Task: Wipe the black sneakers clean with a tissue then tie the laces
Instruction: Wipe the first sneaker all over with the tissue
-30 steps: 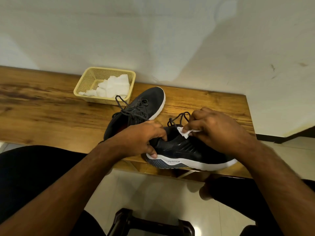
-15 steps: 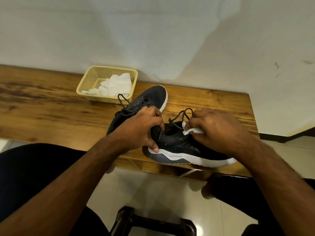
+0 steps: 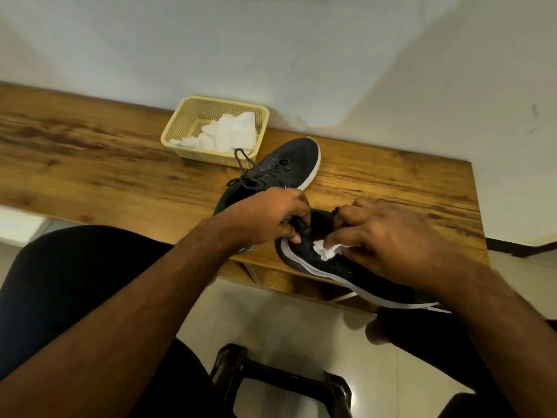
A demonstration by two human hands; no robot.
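Head view, progress: near sneaker [image 3: 340, 267] at table [image 3: 90, 164] edge, laces loose; far sneaker [image 3: 283, 167] untied; wiping ongoing, tying undone.
Left hand [image 3: 271, 215]: fingers curled, gripping collar.
Right hand [image 3: 388, 239]: pinching tissue [image 3: 325, 250] against upper.
Change: tissue lower, nearer heel; shoe turned.

The left hand [image 3: 271, 215] covers the heel of the far sneaker [image 3: 283, 164] and one lace end of the near sneaker [image 3: 340, 267]. The right hand [image 3: 388, 242] hides that near sneaker's tongue and most of the tissue [image 3: 325, 250]. Motion blur smears the near sneaker's sole lettering, leaving it unreadable.
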